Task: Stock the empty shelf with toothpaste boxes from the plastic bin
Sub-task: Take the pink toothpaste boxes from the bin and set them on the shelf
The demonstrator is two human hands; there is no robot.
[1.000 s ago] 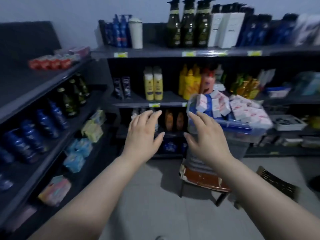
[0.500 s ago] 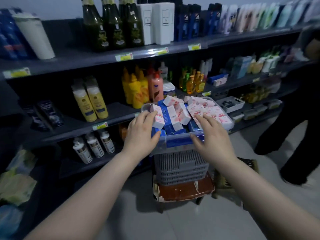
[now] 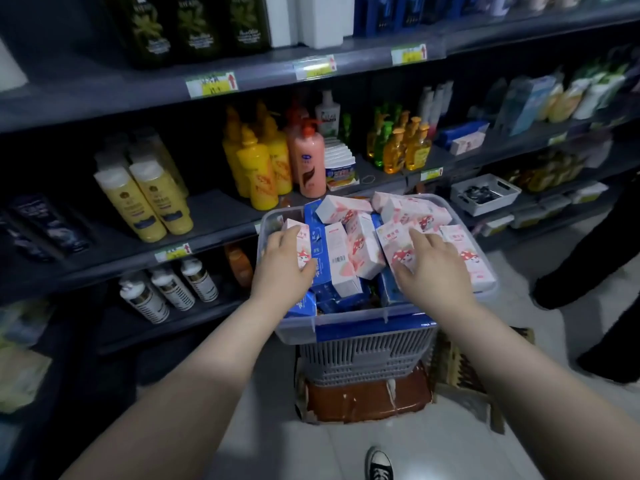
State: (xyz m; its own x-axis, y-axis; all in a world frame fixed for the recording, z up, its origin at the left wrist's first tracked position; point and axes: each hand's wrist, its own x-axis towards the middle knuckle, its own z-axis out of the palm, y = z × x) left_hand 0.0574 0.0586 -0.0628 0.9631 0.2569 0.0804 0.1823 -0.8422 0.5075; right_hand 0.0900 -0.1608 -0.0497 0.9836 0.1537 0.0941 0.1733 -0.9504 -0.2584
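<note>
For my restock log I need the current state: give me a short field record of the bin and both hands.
bin: plastic bin, standing on a grey basket
contents: pink boxes and blue boxes, piled loosely
left: left hand grips the leftmost pink box
right: right hand rests with fingers spread on the right-side pink box
lifted out: nothing yet

Pretty clearly a small shop: long dark shelves (image 3: 263,76) with yellow price tags (image 3: 212,85), rows of shampoo bottles (image 3: 152,199).
</note>
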